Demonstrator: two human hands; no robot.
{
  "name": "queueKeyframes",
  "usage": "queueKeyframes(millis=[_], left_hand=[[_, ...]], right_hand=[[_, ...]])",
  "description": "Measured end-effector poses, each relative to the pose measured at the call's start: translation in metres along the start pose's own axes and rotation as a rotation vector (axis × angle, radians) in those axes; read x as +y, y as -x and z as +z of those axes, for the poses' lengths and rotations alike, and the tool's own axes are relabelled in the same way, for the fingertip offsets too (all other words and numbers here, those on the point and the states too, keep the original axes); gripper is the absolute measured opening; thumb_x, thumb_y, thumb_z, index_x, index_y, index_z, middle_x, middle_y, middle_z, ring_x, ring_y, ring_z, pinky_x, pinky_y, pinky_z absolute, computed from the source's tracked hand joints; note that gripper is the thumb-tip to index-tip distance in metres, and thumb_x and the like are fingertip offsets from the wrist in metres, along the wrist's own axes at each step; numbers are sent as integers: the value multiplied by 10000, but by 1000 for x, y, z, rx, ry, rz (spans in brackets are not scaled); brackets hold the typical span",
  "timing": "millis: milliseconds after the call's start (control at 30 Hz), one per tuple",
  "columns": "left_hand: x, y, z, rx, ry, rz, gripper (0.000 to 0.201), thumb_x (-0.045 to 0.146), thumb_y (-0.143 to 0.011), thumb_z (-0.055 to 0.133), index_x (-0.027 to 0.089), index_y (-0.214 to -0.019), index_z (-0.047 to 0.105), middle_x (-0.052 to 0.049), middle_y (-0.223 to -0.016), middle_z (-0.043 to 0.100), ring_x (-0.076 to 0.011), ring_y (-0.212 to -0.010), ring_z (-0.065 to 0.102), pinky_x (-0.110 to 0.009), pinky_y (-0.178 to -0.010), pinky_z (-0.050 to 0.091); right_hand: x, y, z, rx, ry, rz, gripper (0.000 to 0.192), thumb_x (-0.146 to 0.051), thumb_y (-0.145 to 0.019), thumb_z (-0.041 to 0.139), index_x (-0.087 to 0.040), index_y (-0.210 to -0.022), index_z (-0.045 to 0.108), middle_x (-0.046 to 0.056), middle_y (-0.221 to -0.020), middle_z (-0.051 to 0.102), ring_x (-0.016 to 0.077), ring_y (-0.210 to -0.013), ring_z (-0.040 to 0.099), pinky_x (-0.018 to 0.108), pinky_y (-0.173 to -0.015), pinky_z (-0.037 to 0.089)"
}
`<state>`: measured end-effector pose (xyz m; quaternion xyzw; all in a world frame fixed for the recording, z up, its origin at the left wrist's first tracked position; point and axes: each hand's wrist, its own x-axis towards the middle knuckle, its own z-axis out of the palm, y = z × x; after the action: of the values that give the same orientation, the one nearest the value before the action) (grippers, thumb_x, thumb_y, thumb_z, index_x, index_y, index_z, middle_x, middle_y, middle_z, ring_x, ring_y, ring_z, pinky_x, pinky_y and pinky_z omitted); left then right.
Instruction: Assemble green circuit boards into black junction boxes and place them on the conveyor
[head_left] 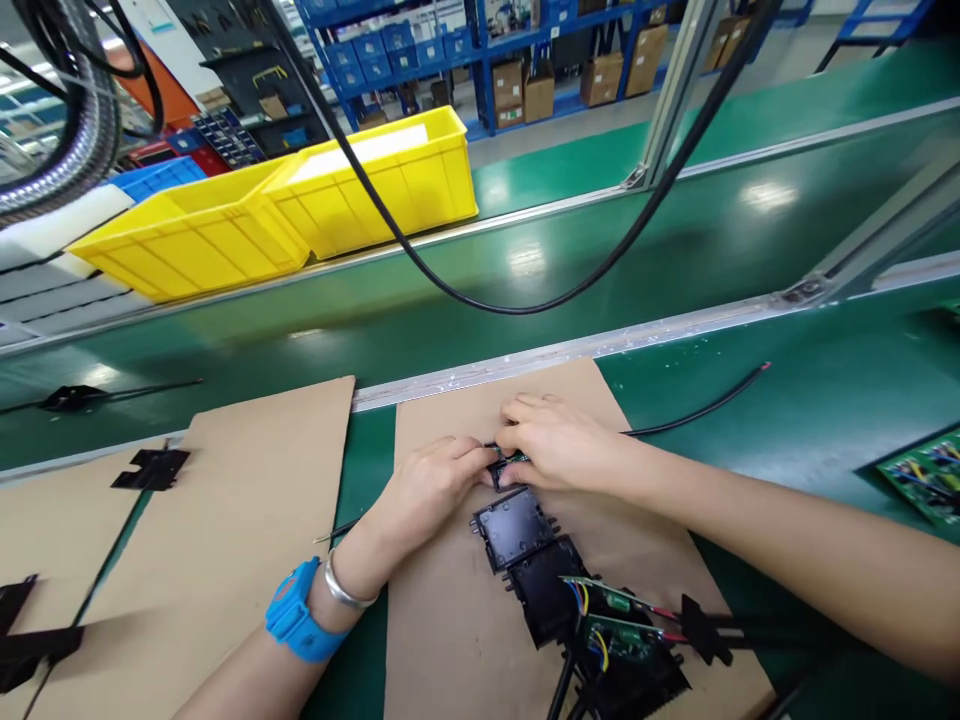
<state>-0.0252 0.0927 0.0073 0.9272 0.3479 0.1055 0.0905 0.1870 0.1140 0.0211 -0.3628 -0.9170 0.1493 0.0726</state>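
My left hand (429, 486) and my right hand (553, 440) meet over a small black part (501, 468) on a sheet of cardboard (457, 620), both pinching it from either side. A thin black cable (697, 412) runs from the part off to the right. Just in front of my hands lies a black plastic housing (514, 526), with a second housing (546, 594) behind it. Green circuit boards (619, 628) with coloured wires sit at the near end. My left wrist carries a blue band (298, 612) and a silver bangle.
A second cardboard sheet (247, 500) lies to the left with black plastic pieces (151, 468) on it. Yellow bins (247, 210) stand beyond the green conveyor belt (600, 250). A thick black cable (525, 300) hangs across. Another circuit board (927, 476) lies at the right edge.
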Motion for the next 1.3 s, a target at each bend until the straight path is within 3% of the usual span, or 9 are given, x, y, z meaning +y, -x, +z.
queueKeyframes(millis=[233, 333, 400, 567, 800, 1000, 1067, 1167, 1300], left_hand=[[-3, 6, -18, 30, 127, -95, 310, 174, -926, 493, 196, -1233, 524, -75, -1140, 615, -189, -1012, 609, -340, -867, 531], [10, 5, -24, 52, 140, -50, 260, 178, -922, 462, 171, -1160, 566, -97, -1124, 618, -213, -1054, 579, -383, -912, 511], [22, 1, -22, -13, 131, 4, 299, 236, -937, 462, 168, -1212, 558, -109, -1203, 609, -231, -1104, 566, -414, -957, 491], [42, -7, -7, -137, -39, 31, 485, 418, -969, 438, 139, -1363, 476, -125, -1412, 507, -296, -1245, 512, -484, -1029, 450], [33, -4, -2, -57, -66, 61, 363, 275, -995, 380, 166, -1296, 551, -70, -1393, 538, -213, -1235, 553, -422, -1076, 434], [32, 2, 11, 8, -62, 43, 342, 261, -1000, 374, 144, -1242, 585, -63, -1397, 534, -217, -1216, 567, -415, -1057, 463], [32, 2, 15, 31, -55, 41, 333, 246, -1001, 373, 138, -1222, 598, -70, -1389, 542, -216, -1206, 574, -405, -1056, 466], [33, 0, 15, 34, -48, 56, 321, 236, -995, 398, 120, -1212, 604, -85, -1383, 547, -220, -1176, 582, -390, -1029, 488], [34, -3, 10, 2, -42, 60, 312, 217, -986, 413, 108, -1211, 600, -99, -1392, 536, -222, -1138, 579, -378, -992, 509]], right_hand=[[19, 29, -21, 26, -244, -33, 426, -331, -863, 634, -182, -1261, 604, 95, -1178, 629, 241, -1119, 547, 368, -978, 417], [22, 37, -20, 28, -206, 25, 661, -496, -782, 696, -106, -1297, 559, 159, -1218, 602, 304, -1145, 526, 434, -981, 421], [20, 35, -14, 2, -178, 38, 743, -572, -715, 729, -89, -1259, 580, 175, -1171, 607, 326, -1106, 538, 458, -950, 440], [19, 25, -2, -10, -118, 18, 602, -435, -687, 795, -96, -1156, 630, 135, -1038, 613, 292, -1002, 561, 427, -901, 466], [22, 22, -6, -9, -114, -54, 523, -335, -711, 783, -115, -1156, 620, 111, -1032, 626, 270, -982, 567, 400, -885, 469], [35, 40, -6, 22, -217, 18, 703, -420, -747, 755, -116, -1323, 491, 148, -1259, 573, 268, -1160, 517, 374, -992, 412], [39, 48, -9, 39, -231, 115, 511, -358, -812, 684, -138, -1248, 532, 121, -1184, 613, 236, -1066, 564, 346, -909, 445], [38, 52, -18, -15, -209, 231, 115, -235, -874, 540, -184, -945, 614, 42, -878, 666, 180, -779, 595, 300, -707, 440], [26, 43, -27, -74, -154, 229, 165, -174, -884, 460, -189, -768, 577, 27, -749, 643, 169, -697, 572, 286, -647, 393]])
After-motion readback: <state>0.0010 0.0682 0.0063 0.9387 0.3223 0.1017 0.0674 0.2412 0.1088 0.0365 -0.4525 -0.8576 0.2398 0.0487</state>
